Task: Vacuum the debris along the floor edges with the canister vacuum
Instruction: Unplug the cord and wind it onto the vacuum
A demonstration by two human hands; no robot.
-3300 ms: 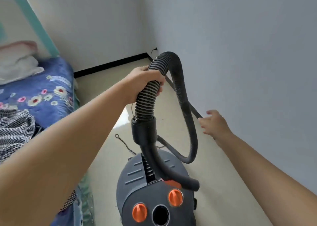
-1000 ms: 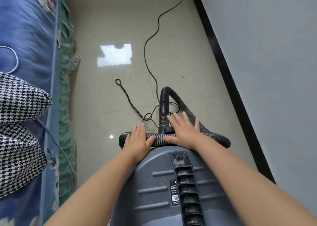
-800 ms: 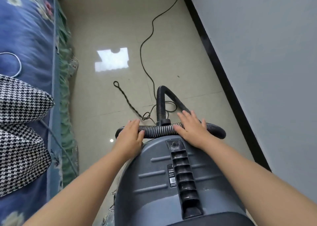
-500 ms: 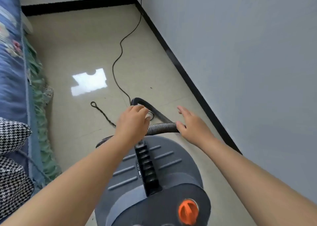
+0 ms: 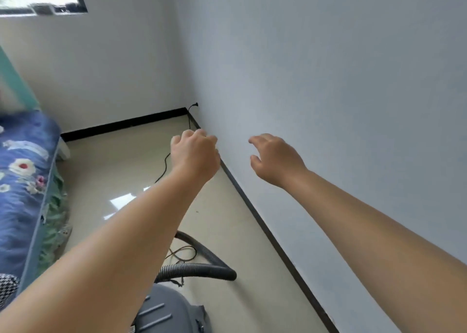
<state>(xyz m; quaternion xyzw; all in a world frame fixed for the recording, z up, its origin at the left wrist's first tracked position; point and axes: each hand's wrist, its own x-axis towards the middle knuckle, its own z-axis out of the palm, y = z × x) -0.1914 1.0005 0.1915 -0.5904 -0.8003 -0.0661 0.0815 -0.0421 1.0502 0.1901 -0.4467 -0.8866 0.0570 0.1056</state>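
At the far left stood a bed [image 5: 22, 171] under a blue floral cover. Next came the left hand [image 5: 193, 153], raised in the air with its fingers loosely curled and holding nothing. Well below it the canister vacuum [image 5: 166, 310] sat on the floor [image 5: 118, 166], and its ribbed hose [image 5: 194, 269] lay just beyond the canister, its long axis running left to right toward the baseboard [image 5: 265, 234]. The hose lay under the left forearm, so the left hand was probably the nearer; either would have to drop down to reach it. Farther right, the right hand [image 5: 274, 159] hovered near the wall [image 5: 328, 80], fingers relaxed and slightly spread, holding nothing; whether it touched the wall could not be told.
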